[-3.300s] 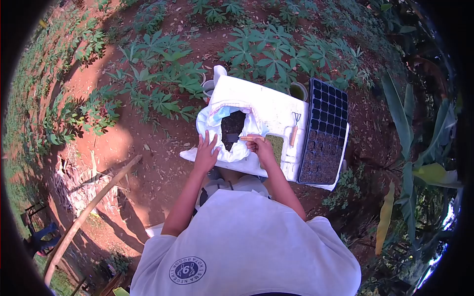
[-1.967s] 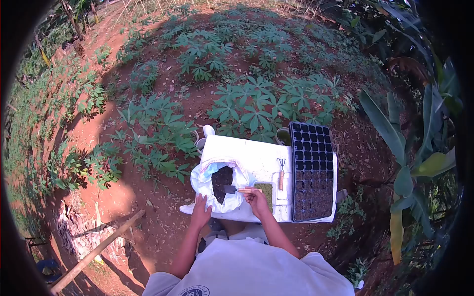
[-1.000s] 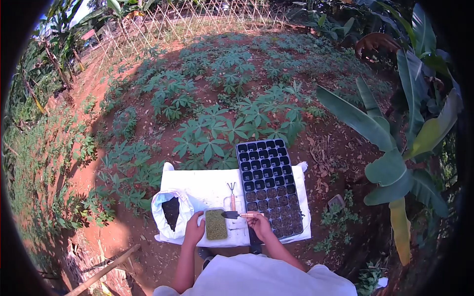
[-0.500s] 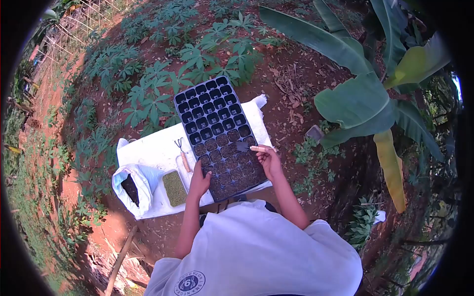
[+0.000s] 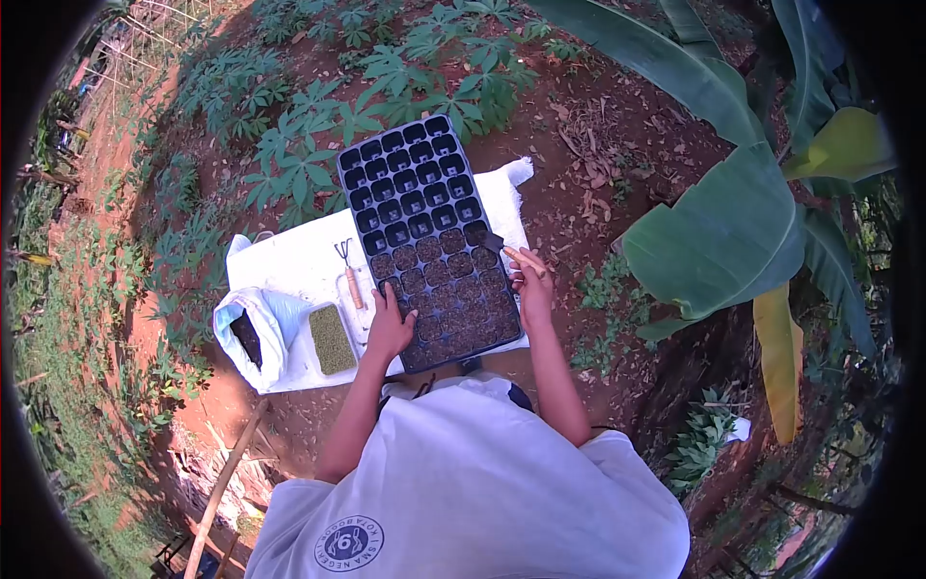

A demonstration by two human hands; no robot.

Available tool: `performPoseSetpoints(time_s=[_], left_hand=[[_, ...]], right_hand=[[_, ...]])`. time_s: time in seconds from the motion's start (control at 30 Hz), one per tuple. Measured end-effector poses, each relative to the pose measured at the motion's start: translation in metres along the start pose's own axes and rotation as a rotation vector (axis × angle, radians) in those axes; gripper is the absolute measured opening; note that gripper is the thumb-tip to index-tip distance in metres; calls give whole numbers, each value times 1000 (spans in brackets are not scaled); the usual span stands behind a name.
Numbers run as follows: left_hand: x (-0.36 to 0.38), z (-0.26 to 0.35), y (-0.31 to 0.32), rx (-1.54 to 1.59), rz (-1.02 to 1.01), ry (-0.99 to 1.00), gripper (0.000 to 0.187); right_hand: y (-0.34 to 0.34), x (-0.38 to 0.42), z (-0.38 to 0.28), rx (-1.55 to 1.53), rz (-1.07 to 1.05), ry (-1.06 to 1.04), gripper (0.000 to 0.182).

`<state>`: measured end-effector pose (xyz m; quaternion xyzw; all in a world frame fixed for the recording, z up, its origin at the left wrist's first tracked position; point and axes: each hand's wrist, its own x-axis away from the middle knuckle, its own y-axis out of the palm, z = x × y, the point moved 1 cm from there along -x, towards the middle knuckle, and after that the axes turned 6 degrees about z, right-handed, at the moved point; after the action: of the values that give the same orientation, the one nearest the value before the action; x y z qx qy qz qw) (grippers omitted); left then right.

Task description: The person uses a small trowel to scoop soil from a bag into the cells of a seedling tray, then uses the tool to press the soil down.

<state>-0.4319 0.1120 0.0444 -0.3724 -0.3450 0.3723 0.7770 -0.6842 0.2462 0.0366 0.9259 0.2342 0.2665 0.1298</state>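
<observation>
In the head view, we find the right hand (image 5: 536,292) closed around the wooden handle of a small trowel (image 5: 524,259). We read the trowel's long axis as running from 10 o'clock at the blade to 4 o'clock at the handle end. The blade lies at 10 to 11 o'clock from the grip, over the right edge of the planting tray (image 5: 413,179), near the boundary between bare and soil-filled cells. We cannot tell whether the blade carries soil or touches the tray. The tray's long axis runs from 11 to 5 o'clock, with the soil (image 5: 461,301) in its near half. The left hand (image 5: 390,333) is at the tray's left edge, fingers and thumb spread wide; the right hand is nearer the blade. From the left hand, we locate the hand fork (image 5: 354,288) at 11 o'clock, and the green box (image 5: 333,342) and open bag (image 5: 273,367) toward 9 o'clock.
</observation>
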Motion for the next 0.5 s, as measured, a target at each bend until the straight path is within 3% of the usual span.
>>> performPoseSetpoints(time_s=[0.37, 0.43, 0.5], left_hand=[[-9, -3, -3, 28, -30, -125, 86], [-6, -7, -6, 29, -54, -108, 83], [-1, -7, -14, 60, -63, -101, 82]], right_hand=[[14, 19, -1, 475, -117, -324, 36], [18, 30, -2, 536, -122, -521, 39], [22, 45, -1, 488, -155, -401, 38]])
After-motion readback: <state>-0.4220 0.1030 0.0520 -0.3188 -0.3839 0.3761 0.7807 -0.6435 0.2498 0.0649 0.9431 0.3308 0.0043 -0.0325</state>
